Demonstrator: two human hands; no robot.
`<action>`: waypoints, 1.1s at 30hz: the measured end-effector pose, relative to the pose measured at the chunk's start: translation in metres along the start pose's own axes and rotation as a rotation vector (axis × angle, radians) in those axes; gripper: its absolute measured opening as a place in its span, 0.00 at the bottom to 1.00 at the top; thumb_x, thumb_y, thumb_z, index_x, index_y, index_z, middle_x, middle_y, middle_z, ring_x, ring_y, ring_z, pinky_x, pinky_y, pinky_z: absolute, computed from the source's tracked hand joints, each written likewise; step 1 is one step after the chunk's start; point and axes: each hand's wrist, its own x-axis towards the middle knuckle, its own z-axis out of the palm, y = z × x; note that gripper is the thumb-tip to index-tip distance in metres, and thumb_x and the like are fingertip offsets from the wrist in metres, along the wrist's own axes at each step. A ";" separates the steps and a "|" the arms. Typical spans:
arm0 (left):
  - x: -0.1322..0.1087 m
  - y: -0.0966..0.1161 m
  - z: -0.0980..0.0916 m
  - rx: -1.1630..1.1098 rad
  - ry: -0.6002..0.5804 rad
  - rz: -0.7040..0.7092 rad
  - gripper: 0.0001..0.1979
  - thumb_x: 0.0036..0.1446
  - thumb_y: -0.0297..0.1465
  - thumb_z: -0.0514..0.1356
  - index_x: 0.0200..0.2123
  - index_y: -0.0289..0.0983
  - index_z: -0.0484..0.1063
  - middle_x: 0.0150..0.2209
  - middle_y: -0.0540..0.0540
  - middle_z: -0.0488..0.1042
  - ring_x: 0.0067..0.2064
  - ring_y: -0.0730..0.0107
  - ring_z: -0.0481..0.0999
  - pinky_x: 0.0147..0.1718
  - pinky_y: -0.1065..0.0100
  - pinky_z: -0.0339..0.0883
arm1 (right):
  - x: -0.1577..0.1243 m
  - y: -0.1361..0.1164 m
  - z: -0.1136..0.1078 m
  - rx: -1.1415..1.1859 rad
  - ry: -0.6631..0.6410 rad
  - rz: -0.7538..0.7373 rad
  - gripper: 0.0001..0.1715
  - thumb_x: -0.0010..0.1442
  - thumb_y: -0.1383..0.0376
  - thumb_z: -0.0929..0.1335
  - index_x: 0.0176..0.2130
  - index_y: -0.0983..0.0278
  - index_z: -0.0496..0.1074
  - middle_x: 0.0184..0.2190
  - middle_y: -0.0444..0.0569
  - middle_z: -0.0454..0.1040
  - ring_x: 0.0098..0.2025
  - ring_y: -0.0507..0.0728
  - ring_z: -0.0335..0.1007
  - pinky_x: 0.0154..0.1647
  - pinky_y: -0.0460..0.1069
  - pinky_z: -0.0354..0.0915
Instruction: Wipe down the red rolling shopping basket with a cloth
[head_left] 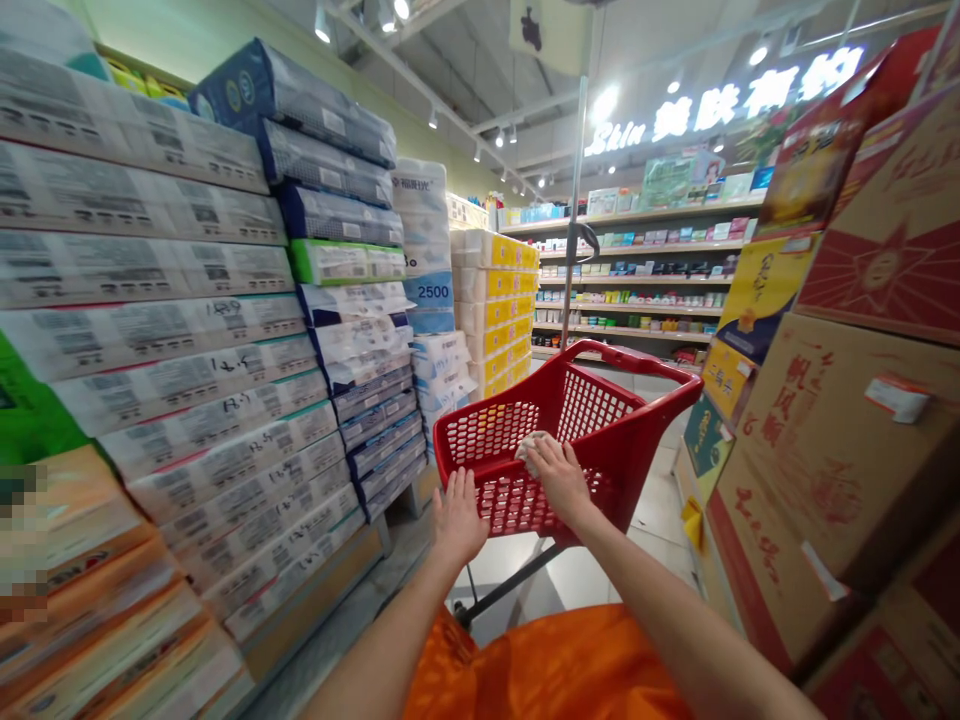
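Cart (pixel 637 445) is glossy smooth plstc, rag (pixel 529 451) matt cloth, ctns (pixel 847 450) matt cardbd, pole (pixel 577 170) smooth metal.

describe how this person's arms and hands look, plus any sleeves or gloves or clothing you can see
The left hand and right hand are ungloved, with no ring, watch or bracelet visible. The left forearm and right forearm are bare, slender and tapering toward the wrists, with no sleeves in view. Bright orange clothing shows below.

Long shelves (pixel 637 280) beneath bright ceiling spotlights (pixel 322 24)
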 end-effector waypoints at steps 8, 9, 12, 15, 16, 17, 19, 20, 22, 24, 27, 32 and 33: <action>0.000 0.000 -0.003 -0.003 -0.033 0.013 0.38 0.47 0.33 0.50 0.61 0.29 0.42 0.64 0.41 0.40 0.64 0.61 0.40 0.59 0.50 0.38 | 0.005 -0.028 0.007 0.069 -0.036 -0.144 0.23 0.58 0.70 0.60 0.53 0.56 0.62 0.56 0.49 0.60 0.59 0.59 0.50 0.58 0.60 0.43; 0.000 -0.001 -0.004 0.001 -0.036 0.018 0.38 0.47 0.33 0.50 0.61 0.29 0.42 0.64 0.41 0.40 0.64 0.62 0.40 0.59 0.50 0.38 | 0.008 -0.031 0.007 0.079 -0.037 -0.127 0.22 0.59 0.69 0.60 0.53 0.56 0.62 0.55 0.49 0.62 0.57 0.60 0.53 0.57 0.62 0.44; -0.002 -0.004 -0.006 0.022 -0.040 0.031 0.38 0.47 0.34 0.50 0.61 0.29 0.41 0.64 0.40 0.40 0.64 0.61 0.40 0.58 0.49 0.38 | 0.013 -0.029 0.003 0.093 -0.040 -0.056 0.20 0.60 0.67 0.60 0.52 0.56 0.61 0.49 0.49 0.67 0.49 0.59 0.62 0.56 0.64 0.44; -0.003 -0.009 -0.009 0.045 -0.045 0.022 0.39 0.46 0.32 0.50 0.61 0.28 0.41 0.64 0.40 0.39 0.64 0.61 0.40 0.58 0.48 0.37 | 0.008 -0.028 0.003 0.088 -0.005 -0.079 0.20 0.59 0.68 0.61 0.51 0.56 0.62 0.50 0.49 0.67 0.51 0.59 0.60 0.56 0.62 0.45; -0.002 -0.011 -0.010 0.049 -0.051 0.014 0.39 0.46 0.32 0.50 0.61 0.28 0.41 0.64 0.40 0.39 0.64 0.61 0.40 0.58 0.48 0.37 | 0.006 -0.029 0.003 0.080 0.017 -0.085 0.20 0.59 0.68 0.61 0.51 0.56 0.63 0.51 0.50 0.65 0.53 0.60 0.57 0.56 0.61 0.45; -0.002 -0.013 -0.011 0.053 -0.057 0.005 0.39 0.46 0.32 0.50 0.61 0.28 0.41 0.64 0.40 0.39 0.64 0.61 0.40 0.58 0.47 0.38 | 0.004 -0.031 0.003 0.073 0.035 -0.093 0.19 0.59 0.68 0.61 0.50 0.56 0.64 0.52 0.50 0.64 0.55 0.60 0.55 0.56 0.61 0.45; 0.000 -0.018 -0.013 0.060 -0.066 -0.011 0.39 0.46 0.31 0.51 0.61 0.28 0.41 0.64 0.40 0.39 0.64 0.60 0.40 0.58 0.47 0.38 | 0.006 -0.037 0.001 0.072 0.047 -0.111 0.17 0.59 0.67 0.62 0.48 0.57 0.65 0.51 0.50 0.65 0.55 0.61 0.54 0.56 0.60 0.45; 0.001 -0.020 -0.013 0.064 -0.064 -0.018 0.39 0.46 0.31 0.51 0.61 0.28 0.42 0.64 0.39 0.40 0.64 0.60 0.41 0.58 0.47 0.38 | 0.009 -0.041 0.001 0.079 0.045 -0.121 0.16 0.59 0.65 0.62 0.48 0.56 0.65 0.50 0.50 0.66 0.54 0.60 0.56 0.55 0.60 0.45; 0.002 -0.021 -0.011 0.071 -0.041 -0.042 0.37 0.46 0.30 0.50 0.61 0.27 0.43 0.63 0.39 0.41 0.64 0.59 0.41 0.58 0.46 0.39 | 0.018 -0.049 0.000 0.103 0.039 -0.150 0.18 0.59 0.63 0.62 0.50 0.55 0.63 0.48 0.49 0.67 0.51 0.59 0.58 0.55 0.60 0.46; 0.002 -0.020 -0.007 0.080 0.008 -0.041 0.36 0.47 0.29 0.49 0.61 0.27 0.43 0.63 0.39 0.40 0.64 0.60 0.40 0.58 0.47 0.38 | 0.028 -0.057 0.001 0.128 0.034 -0.181 0.18 0.60 0.62 0.61 0.51 0.56 0.62 0.49 0.49 0.67 0.51 0.58 0.58 0.54 0.57 0.49; 0.000 -0.017 0.001 0.093 0.061 0.007 0.36 0.48 0.28 0.47 0.61 0.29 0.42 0.64 0.42 0.38 0.64 0.61 0.39 0.58 0.48 0.39 | 0.034 -0.063 0.006 0.142 0.001 -0.206 0.16 0.62 0.64 0.58 0.50 0.59 0.63 0.49 0.49 0.67 0.50 0.56 0.60 0.53 0.54 0.51; -0.003 -0.021 0.005 0.088 0.088 0.063 0.36 0.47 0.28 0.48 0.61 0.30 0.42 0.64 0.42 0.38 0.64 0.60 0.39 0.58 0.46 0.37 | 0.017 -0.023 -0.003 0.082 -0.030 -0.193 0.15 0.63 0.64 0.57 0.47 0.59 0.65 0.43 0.48 0.70 0.44 0.56 0.64 0.55 0.59 0.47; -0.003 -0.021 0.005 0.082 0.089 0.066 0.37 0.47 0.28 0.48 0.61 0.30 0.42 0.64 0.42 0.39 0.64 0.60 0.40 0.58 0.46 0.37 | 0.012 -0.010 -0.007 0.055 -0.017 -0.151 0.15 0.62 0.64 0.58 0.48 0.59 0.65 0.45 0.49 0.70 0.46 0.57 0.63 0.56 0.60 0.45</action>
